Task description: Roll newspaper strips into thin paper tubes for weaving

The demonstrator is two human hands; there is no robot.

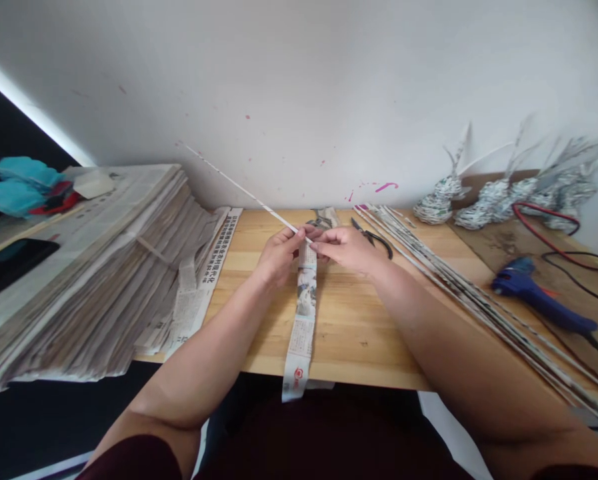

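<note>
A newspaper strip (303,333) hangs down from my fingers across the wooden table and over its front edge. From the same spot a thin rolled paper stick (239,190) slants up to the left toward the wall. My left hand (281,252) pinches the stick near where strip and stick meet. Close against it, my right hand (343,247) is closed with thumb and fingers on the joined end. The fingertips partly hide the point where the strip wraps onto the stick.
A tall newspaper stack (103,267) fills the left, with a dark phone (19,259) on top. On the right lie long paper sticks (453,287), black-handled pliers (373,239) and a blue glue gun (543,303) with its cord. Woven paper figures (436,200) stand by the wall.
</note>
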